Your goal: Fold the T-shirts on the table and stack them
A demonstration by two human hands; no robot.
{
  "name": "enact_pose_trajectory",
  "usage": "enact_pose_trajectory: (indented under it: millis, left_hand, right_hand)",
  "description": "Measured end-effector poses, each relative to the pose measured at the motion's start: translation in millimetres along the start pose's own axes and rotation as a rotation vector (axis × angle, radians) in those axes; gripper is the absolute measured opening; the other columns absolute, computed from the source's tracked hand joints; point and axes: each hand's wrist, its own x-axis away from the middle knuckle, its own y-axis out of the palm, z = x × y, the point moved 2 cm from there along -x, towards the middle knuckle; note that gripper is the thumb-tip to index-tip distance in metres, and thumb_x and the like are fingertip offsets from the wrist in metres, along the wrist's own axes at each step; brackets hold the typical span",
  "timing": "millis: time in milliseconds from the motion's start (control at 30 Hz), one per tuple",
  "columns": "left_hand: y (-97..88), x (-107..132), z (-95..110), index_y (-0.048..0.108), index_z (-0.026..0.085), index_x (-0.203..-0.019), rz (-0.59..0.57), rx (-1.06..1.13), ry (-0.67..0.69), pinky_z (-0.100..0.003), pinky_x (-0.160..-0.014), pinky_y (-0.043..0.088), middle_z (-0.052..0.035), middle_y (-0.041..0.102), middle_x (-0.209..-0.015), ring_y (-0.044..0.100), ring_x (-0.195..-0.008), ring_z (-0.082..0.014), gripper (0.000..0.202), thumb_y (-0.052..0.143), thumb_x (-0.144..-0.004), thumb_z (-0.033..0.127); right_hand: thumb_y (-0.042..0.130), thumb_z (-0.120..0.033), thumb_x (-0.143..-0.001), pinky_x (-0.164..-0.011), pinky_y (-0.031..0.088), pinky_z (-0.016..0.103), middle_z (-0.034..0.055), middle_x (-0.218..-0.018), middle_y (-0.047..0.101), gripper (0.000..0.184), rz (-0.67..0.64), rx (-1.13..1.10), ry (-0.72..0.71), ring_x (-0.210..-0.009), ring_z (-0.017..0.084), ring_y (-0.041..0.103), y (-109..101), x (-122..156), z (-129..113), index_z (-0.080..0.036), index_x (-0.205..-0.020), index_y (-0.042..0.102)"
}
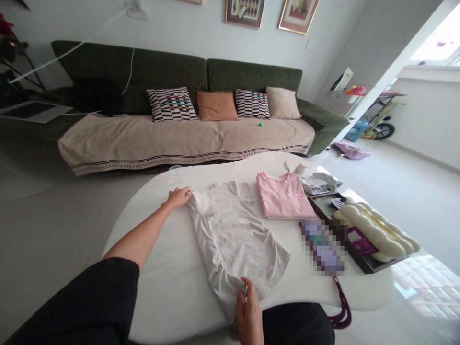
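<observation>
Nearby, folded pink shirt (285, 196) beside gray shirt (240, 235); tray (324, 205) farther right.

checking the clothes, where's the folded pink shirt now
Head view: the folded pink fabric shirt lies on the white curved table, right of the rumpled grey fabric shirt.

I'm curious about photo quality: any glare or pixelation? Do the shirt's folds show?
Head view: glare on the glossy pale floor; head view: pixelation over the flat purple object; head view: folds visible in the light-grey fabric T-shirt.
</observation>
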Motion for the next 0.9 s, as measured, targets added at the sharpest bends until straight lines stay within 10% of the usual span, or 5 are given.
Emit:
enact_pose_trajectory:
  millis: [367, 567, 700, 900]
  left_hand:
    - [5.7, 15, 30, 0.054, 0.017, -0.119, 0.113, -0.014, -0.063, -0.050, -0.096, 0.041, -0.0097, 0.053, -0.127, 0.051, -0.114, -0.0253, 0.035, 0.054, -0.089, 0.035]
    - [53.2, 55, 88, 0.051, 0.026, -0.131, 0.108, 0.052, 0.151, -0.045, -0.110, 0.027, -0.0064, 0.043, -0.143, 0.033, -0.134, -0.0287, 0.044, 0.050, -0.088, 0.035]
    - [77.6, 69, 95, 0.042, 0.030, -0.139, 0.112, 0.046, 0.076, -0.070, -0.104, 0.011, -0.0093, 0.027, -0.153, 0.012, -0.138, -0.0467, 0.060, 0.048, -0.084, 0.054]
    - [82.9, 63, 91, 0.036, 0.036, -0.142, 0.109, 0.034, 0.033, -0.070, -0.105, 0.004, -0.0044, 0.020, -0.155, 0.004, -0.139, -0.0451, 0.067, 0.042, -0.081, 0.064]
  right_hand:
    - [0.040, -0.038, -0.092, -0.062, 0.055, 0.033, 0.0152, -0.107, 0.064, 0.037, -0.029, 0.372, -0.139, -0.082, 0.025, 0.068, -23, -11, -23, -0.018, -0.121, 0.051]
    - [0.037, -0.010, -0.088, -0.102, 0.042, 0.040, 0.0075, -0.139, 0.050, 0.047, -0.183, 0.445, -0.531, -0.129, 0.025, 0.045, -6, -23, -66, -0.022, -0.132, 0.049]
    - [0.051, -0.016, -0.082, -0.103, 0.037, 0.051, -0.0030, -0.149, 0.033, 0.068, -0.332, 0.546, -0.502, -0.135, 0.030, 0.033, 16, -24, -64, -0.037, -0.143, 0.030]
    - [0.055, -0.021, -0.081, -0.099, 0.038, 0.053, -0.0033, -0.149, 0.027, 0.076, -0.328, 0.599, -0.496, -0.133, 0.033, 0.036, 24, -23, -49, -0.039, -0.145, 0.019]
